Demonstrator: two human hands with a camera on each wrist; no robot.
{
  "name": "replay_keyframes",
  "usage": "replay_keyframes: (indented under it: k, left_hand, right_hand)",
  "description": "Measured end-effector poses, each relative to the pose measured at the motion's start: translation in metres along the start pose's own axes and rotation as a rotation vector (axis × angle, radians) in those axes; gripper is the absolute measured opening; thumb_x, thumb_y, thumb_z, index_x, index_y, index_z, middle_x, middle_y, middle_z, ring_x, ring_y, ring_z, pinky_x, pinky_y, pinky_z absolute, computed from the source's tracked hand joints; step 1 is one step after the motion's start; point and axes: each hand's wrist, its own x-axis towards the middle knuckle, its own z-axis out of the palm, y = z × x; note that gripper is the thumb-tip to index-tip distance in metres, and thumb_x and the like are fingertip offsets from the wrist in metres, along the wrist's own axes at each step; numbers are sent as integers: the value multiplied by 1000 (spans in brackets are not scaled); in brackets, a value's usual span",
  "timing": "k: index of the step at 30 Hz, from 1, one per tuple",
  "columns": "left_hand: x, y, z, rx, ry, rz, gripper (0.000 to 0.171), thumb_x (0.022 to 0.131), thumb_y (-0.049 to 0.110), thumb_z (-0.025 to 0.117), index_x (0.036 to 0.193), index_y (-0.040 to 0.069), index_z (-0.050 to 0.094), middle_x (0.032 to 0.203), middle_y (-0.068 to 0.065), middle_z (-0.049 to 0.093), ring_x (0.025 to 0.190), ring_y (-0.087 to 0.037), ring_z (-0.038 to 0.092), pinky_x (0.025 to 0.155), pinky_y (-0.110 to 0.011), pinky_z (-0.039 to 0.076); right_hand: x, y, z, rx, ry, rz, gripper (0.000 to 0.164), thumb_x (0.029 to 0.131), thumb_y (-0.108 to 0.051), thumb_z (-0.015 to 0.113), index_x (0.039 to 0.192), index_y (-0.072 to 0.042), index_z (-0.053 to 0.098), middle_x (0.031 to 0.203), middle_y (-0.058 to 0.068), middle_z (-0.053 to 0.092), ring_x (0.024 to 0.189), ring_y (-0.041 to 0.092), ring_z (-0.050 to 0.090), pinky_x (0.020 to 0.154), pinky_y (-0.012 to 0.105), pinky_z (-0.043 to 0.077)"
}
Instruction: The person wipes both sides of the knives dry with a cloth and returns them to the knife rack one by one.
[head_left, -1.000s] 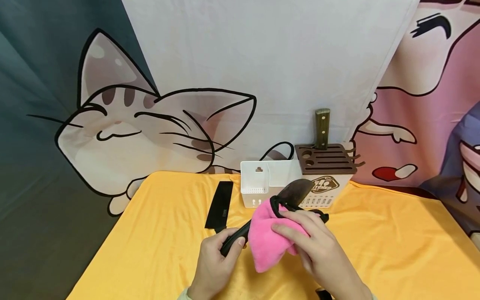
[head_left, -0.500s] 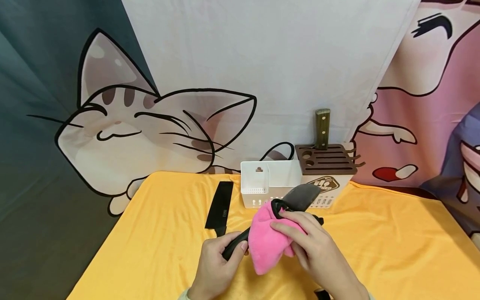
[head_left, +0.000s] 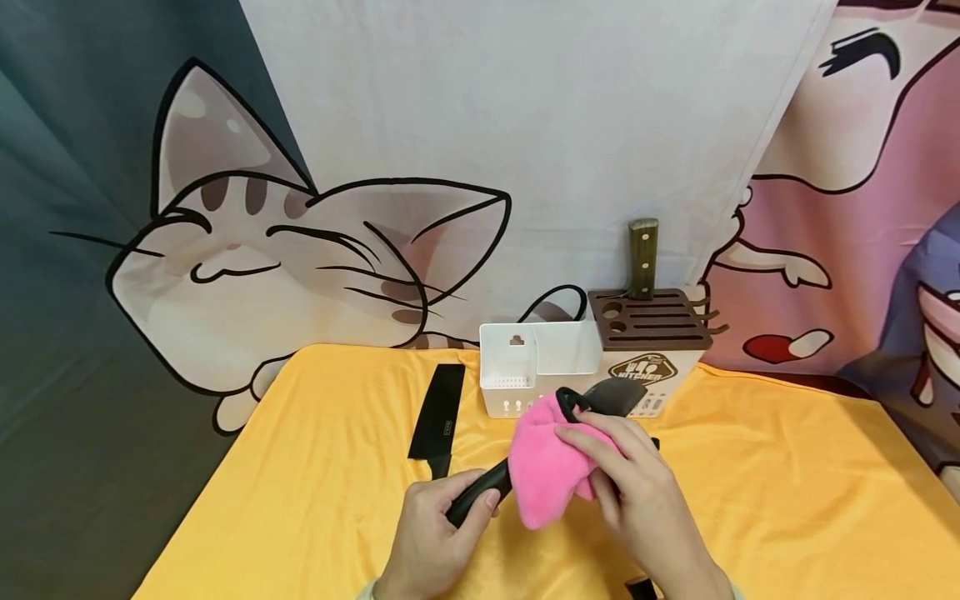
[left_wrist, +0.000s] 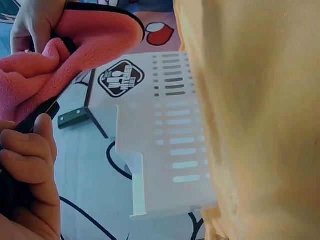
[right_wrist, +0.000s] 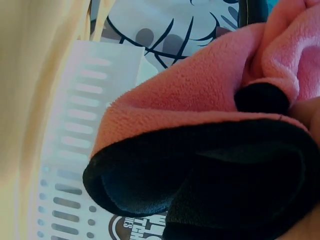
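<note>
1. Yellow cloth (head_left: pixel 300 500): spreads beneath your work.
2. White rack (head_left: pixel 570 382): stands at the cloth's far edge, with a brown slotted top on its right part.
3. Pink cloth (head_left: pixel 551 467): bunched over the middle of the raised knife; your right hand (head_left: pixel 641 475) pinches it.
4. Knife (head_left: pixel 476 493): your left hand (head_left: pixel 435 521) grips its black handle; the dark blade's end shows beyond the pink cloth, before the rack.
5. Black cleaver (head_left: pixel 438 417): lies just left of the rack.
6. Brown handle (head_left: pixel 642 258): upright in the slotted top.

"KITCHEN" marks the badge (head_left: pixel 642 369) on the rack (head_left: pixel 686 364), 4 o'clock in the head view; the label (head_left: pixel 447 428) on the black blade (head_left: pixel 437 408), 7 o'clock, is illegible.
</note>
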Motion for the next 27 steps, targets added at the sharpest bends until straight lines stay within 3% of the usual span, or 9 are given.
replay_keyframes:
  k: [12,21,27]
  left_hand:
    - [-1,3,2,-9,-2,-1,12,91,3,70,91,14,70,71,5,67,60,6,55,53,-11,46]
    - [-1,5,3,-36,-1,-18,12,92,2,69,92,13,70,72,3,68,60,6,54,52,-13,47]
    - [-2,5,4,-79,0,-40,13,93,0,68,92,12,70,72,1,68,57,7,51,49,-13,45]
  right_hand:
    - [-3,9,-5,-91,108,133,35,106,-25,46,113,-7,74,117,16,67,107,34,59,109,23,37]
    - [-3,16,-11,-121,174,172,35,85,1,55,114,-5,74,114,18,67,103,36,59,107,19,37]
    - [-5,19,-14,-163,219,221,40,80,10,58,114,-3,73,114,19,67,102,37,60,105,16,36]
